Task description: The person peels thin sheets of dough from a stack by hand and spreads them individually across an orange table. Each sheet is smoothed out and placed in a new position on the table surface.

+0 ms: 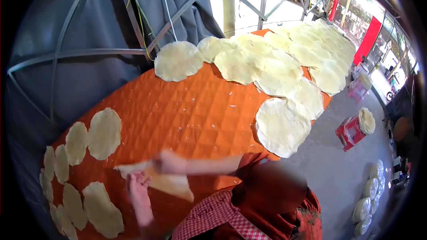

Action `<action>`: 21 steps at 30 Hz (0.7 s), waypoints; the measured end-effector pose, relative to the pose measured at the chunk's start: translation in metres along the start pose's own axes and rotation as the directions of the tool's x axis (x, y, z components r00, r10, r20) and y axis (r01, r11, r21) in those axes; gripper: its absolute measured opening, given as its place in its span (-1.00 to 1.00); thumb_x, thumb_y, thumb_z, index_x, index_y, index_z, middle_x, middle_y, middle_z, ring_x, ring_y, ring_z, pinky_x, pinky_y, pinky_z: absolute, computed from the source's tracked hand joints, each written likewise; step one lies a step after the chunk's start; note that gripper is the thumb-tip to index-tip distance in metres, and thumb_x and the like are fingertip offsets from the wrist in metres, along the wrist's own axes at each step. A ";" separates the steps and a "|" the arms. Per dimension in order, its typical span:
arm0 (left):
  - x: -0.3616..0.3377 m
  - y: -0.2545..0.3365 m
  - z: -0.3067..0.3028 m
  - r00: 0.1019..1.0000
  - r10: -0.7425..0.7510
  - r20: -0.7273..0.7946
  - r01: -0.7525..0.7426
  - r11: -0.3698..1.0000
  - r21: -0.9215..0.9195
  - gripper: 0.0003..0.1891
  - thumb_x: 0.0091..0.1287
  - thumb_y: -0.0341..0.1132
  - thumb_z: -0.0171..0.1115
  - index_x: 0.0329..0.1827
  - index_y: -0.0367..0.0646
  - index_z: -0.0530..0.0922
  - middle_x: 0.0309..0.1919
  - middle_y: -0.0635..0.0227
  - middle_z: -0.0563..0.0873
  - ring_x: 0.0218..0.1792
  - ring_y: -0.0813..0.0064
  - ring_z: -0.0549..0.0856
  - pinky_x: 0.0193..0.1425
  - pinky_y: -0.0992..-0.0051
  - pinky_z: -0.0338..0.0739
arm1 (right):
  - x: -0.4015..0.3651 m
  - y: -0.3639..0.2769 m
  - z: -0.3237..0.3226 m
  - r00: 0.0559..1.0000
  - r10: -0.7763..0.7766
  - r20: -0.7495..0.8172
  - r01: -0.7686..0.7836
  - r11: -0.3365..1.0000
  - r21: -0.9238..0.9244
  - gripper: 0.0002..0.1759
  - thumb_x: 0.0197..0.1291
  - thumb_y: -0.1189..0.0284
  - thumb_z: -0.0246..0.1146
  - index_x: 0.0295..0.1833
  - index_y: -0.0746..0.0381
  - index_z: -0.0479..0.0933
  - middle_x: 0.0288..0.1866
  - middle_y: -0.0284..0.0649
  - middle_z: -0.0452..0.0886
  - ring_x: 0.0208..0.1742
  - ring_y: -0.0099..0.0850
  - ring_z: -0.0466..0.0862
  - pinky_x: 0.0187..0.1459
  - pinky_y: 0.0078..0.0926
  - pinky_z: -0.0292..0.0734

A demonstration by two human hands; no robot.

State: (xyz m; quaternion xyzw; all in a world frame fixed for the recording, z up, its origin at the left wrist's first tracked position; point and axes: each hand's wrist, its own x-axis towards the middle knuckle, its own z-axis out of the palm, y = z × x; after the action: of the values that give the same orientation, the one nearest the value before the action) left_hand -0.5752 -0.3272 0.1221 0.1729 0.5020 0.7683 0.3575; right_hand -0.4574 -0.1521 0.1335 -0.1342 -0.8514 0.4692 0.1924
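Observation:
A thin pale flatbread sheet (173, 186), looking folded or tilted, is between my two hands above the orange quilted cloth (178, 120). My left hand (140, 193) has its fingers curled and pinched at the sheet's near edge. On the sheet's upper edge is my right hand (170, 163), its arm stretched across from a dark red sleeve; motion smears its fingers. To the left, several round flatbreads (104, 133) lie spread on the cloth. A larger one (103, 209) lies below them, beside my left forearm.
Overlapping flatbreads (284, 126) cover the far and right side of the cloth. Red stools (349, 134) bearing stacked flatbreads stand on the grey floor (320, 151). Wrapped white packages (370, 189) sit at lower right. Metal framing (106, 52) and a dark tarp (98, 22) border the left.

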 end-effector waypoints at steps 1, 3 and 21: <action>-0.009 0.016 0.017 0.996 0.088 0.019 -0.089 0.994 0.066 -0.77 0.39 -0.17 0.05 -0.09 -0.15 0.50 0.02 0.27 0.55 -0.05 0.40 0.57 0.00 0.31 0.50 | 0.007 0.008 -0.025 0.992 0.052 -0.114 -0.031 0.984 0.177 -0.82 -0.03 0.51 0.18 -0.26 0.31 0.57 -0.39 0.01 0.63 -0.35 -0.30 0.63 -0.27 -0.26 0.53; -0.013 0.017 -0.002 0.983 0.185 -0.007 -0.180 0.963 0.203 -0.79 0.40 -0.21 0.05 -0.10 -0.16 0.50 0.03 0.27 0.54 -0.07 0.40 0.57 0.01 0.38 0.50 | 0.014 0.035 -0.103 0.965 0.170 -0.200 -0.144 0.980 0.141 -0.75 0.03 0.52 0.13 -0.16 0.33 0.58 -0.34 -0.11 0.67 -0.27 -0.39 0.62 -0.19 -0.33 0.55; 0.005 -0.093 -0.207 0.901 0.432 -0.043 0.131 -0.176 0.976 -0.78 0.35 -0.23 0.14 -0.17 -0.23 0.50 -0.02 0.04 0.54 0.01 0.02 0.52 0.10 0.17 0.46 | -0.137 0.250 -0.156 0.610 0.597 -0.521 -0.498 0.800 0.335 -0.80 0.16 0.56 0.16 -0.09 0.31 0.53 -0.36 -0.24 0.62 -0.36 -0.46 0.64 -0.37 -0.54 0.55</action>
State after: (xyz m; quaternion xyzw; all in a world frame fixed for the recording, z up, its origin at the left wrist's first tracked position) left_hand -0.6728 -0.4348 -0.0522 0.2957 0.9353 0.1678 -0.0985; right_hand -0.2530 0.0395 -0.0315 -0.5149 -0.6218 0.5024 0.3097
